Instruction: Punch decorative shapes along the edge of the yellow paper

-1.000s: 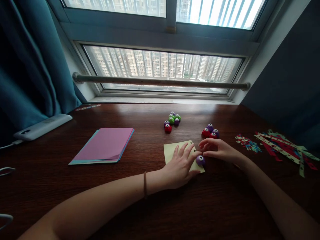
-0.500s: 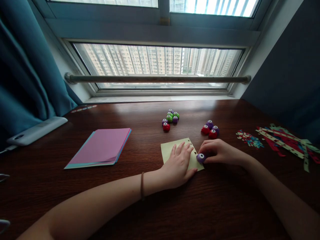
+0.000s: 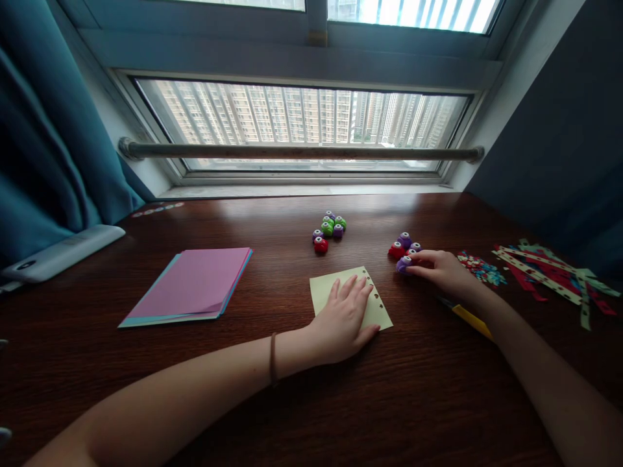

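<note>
My left hand [image 3: 342, 321] lies flat with fingers spread on a pale yellow sheet of paper [image 3: 322, 289]. Small punched shapes run along the sheet's right edge. To the right, my right hand [image 3: 440, 269] has its fingers on a small purple paper punch [image 3: 403, 264] at the near side of the right cluster. Beside it stand a red punch [image 3: 396, 250] and another purple punch [image 3: 404, 239]; others in this cluster are partly hidden by the fingers and the held punch.
More punches, among them a green punch [image 3: 327, 228], stand further back. Pink paper [image 3: 202, 279] tops a stack at left. Tiny cut-outs [image 3: 481, 269] and punched strips [image 3: 555, 275] lie at right. A yellow-handled tool [image 3: 473, 322] is partly under my right forearm. A white device [image 3: 65, 253] lies far left.
My right hand has carried the purple punch from the paper's right edge back to the right cluster. The punched edge and the yellow-handled tool now show. My left hand stays on the sheet.
</note>
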{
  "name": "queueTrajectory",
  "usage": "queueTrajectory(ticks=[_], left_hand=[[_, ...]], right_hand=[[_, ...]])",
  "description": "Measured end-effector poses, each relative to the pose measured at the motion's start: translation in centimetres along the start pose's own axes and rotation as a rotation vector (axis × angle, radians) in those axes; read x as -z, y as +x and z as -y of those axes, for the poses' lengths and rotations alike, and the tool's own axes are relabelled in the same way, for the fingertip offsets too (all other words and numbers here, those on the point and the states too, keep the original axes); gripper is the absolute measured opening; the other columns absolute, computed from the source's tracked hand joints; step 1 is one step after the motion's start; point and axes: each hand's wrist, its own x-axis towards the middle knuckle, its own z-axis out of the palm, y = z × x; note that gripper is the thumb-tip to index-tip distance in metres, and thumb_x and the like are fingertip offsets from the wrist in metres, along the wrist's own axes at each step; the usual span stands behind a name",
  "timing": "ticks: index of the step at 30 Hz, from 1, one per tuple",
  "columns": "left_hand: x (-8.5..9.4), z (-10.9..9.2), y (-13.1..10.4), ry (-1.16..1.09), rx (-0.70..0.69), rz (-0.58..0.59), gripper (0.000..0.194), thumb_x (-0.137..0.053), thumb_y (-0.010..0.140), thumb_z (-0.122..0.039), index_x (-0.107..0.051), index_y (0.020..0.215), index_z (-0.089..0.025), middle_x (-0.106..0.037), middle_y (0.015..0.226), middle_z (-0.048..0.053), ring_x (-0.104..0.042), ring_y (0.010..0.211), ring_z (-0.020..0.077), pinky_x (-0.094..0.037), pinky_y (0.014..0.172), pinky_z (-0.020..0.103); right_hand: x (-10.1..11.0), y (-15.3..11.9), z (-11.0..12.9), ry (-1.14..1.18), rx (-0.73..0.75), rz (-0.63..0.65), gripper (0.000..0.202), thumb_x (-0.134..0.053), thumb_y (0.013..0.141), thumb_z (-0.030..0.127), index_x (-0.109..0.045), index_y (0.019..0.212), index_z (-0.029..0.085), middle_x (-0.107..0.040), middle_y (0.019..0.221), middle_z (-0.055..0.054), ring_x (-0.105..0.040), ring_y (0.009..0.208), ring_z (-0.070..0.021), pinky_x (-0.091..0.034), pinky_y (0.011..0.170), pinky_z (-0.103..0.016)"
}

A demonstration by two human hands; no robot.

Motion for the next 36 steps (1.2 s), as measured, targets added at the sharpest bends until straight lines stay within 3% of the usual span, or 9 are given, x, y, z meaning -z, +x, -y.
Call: queueTrajectory(ticks=[6,10,17,20,24,29,32,34,36], left_hand=[[0.2,-0.2,0.0,0.043,-0.007,0.01,0.065,-0.05,0.086,-0.044,-0.025,0.135,-0.01,-0.024,0.141,0.017,-0.013,0.132,0.0299,-0.011,0.106,0.053],[0.2,-0.1,0.0,0.058,-0.027,0.007,0.073,-0.048,0.085,-0.054,-0.025,0.135,-0.007,-0.022,0.142,0.018,-0.014,0.132,0.0301,-0.011,0.106,0.052],[0.0,-0.1,-0.1,0.017,-0.028,-0.028,0.069,-0.054,0.083,-0.05,-0.031,0.132,-0.008,-0.025,0.141,0.018,-0.016,0.131,0.0313,-0.012,0.106,0.054],[0.4,0.0,-0.1,-0.17,-0.015,-0.168,0.068,-0.063,0.08,-0.041,-0.031,0.132,-0.011,-0.029,0.139,0.018,-0.021,0.129,0.0304,-0.016,0.106,0.052],[1.2,0.3,0.0,-0.582,-0.076,-0.402,0.061,-0.069,0.078,-0.03,-0.037,0.128,-0.014,-0.045,0.127,0.014,-0.04,0.118,0.0249,-0.03,0.103,0.039],[1.4,0.4,0.2,-0.954,-0.081,-0.367,0.028,-0.066,0.081,-0.027,-0.058,0.104,-0.014,-0.059,0.101,0.009,-0.054,0.096,0.0237,-0.041,0.089,0.036],[1.2,0.3,0.3,-1.156,-0.009,-0.375,0.03,-0.071,0.076,-0.025,-0.057,0.1,-0.012,-0.06,0.096,0.009,-0.056,0.092,0.0231,-0.043,0.087,0.036],[1.2,0.3,0.2,-1.273,0.013,-0.39,0.029,-0.073,0.074,-0.023,-0.055,0.095,-0.013,-0.061,0.092,0.007,-0.058,0.089,0.0208,-0.044,0.084,0.033],[1.1,0.3,0.3,-1.354,0.034,-0.391,0.028,-0.074,0.072,-0.022,-0.053,0.089,-0.014,-0.062,0.087,0.005,-0.059,0.085,0.0185,-0.045,0.081,0.03]], right_hand=[[0.1,-0.5,1.2,0.713,-0.148,0.16,0.029,-0.071,0.074,0.037,-0.067,0.092,0.015,-0.063,0.096,-0.009,-0.058,0.083,-0.0179,-0.046,0.073,-0.026],[-0.1,-0.7,1.4,0.811,-0.127,0.183,0.02,-0.07,0.077,0.03,-0.068,0.089,0.015,-0.062,0.092,-0.009,-0.057,0.081,-0.0146,-0.046,0.069,-0.021],[-0.8,-0.4,1.1,0.877,-0.198,0.194,0.028,-0.074,0.073,0.032,-0.067,0.091,0.012,-0.062,0.088,-0.009,-0.057,0.076,-0.0139,-0.047,0.069,-0.021],[-2.1,-0.9,2.3,0.937,-0.222,0.277,0.03,-0.075,0.072,0.035,-0.067,0.087,0.011,-0.062,0.081,-0.009,-0.056,0.071,-0.0137,-0.046,0.065,-0.021],[-4.9,-2.1,4.0,1.004,-0.232,0.468,0.03,-0.072,0.075,0.037,-0.066,0.084,0.009,-0.06,0.077,-0.008,-0.054,0.065,-0.0126,-0.045,0.064,-0.024],[-7.3,-2.9,5.3,1.023,-0.224,0.513,0.035,-0.07,0.077,0.039,-0.063,0.089,0.007,-0.058,0.077,-0.008,-0.052,0.066,-0.0115,-0.042,0.064,-0.022],[-6.1,-2.9,5.9,0.777,-0.193,0.49,0.042,-0.058,0.082,0.051,-0.061,0.084,0.01,-0.059,0.075,-0.008,-0.053,0.068,-0.0148,-0.042,0.065,-0.026],[-4.0,-3.1,6.0,0.316,-0.127,0.458,0.041,-0.049,0.085,0.052,-0.06,0.08,0.012,-0.059,0.075,-0.008,-0.054,0.069,-0.0181,-0.041,0.064,-0.028],[-1.5,-3.4,5.5,-0.342,-0.088,0.32,0.026,-0.054,0.084,0.04,-0.059,0.077,0.015,-0.059,0.077,-0.006,-0.055,0.071,-0.0198,-0.039,0.063,-0.029]])
